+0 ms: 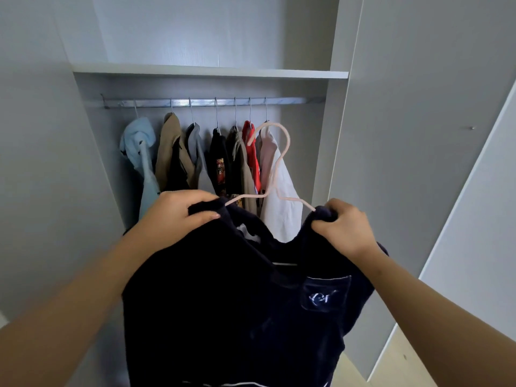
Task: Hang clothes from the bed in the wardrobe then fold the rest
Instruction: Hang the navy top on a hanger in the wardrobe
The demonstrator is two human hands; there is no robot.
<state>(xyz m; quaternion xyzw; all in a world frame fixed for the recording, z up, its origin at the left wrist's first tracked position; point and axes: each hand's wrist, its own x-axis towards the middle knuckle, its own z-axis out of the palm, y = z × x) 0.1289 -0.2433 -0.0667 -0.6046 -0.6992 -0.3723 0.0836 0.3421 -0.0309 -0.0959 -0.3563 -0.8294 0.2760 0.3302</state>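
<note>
— Currently, grips?
— Both clamped: left hand [178, 216] pinches navy top [223, 303] shoulder at 10 o'clock, right hand [343, 227] the other at 2.
— Top?
— On pink hanger [288, 140], hook at 12, below wardrobe rail [212, 102].

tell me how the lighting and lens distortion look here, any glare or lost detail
Head view: soft, even light, no hard shadows; a small glare streak on the metal rail; the navy top reads so dark its folds barely show; the wide-angle lens slants the wardrobe door at right.
</note>
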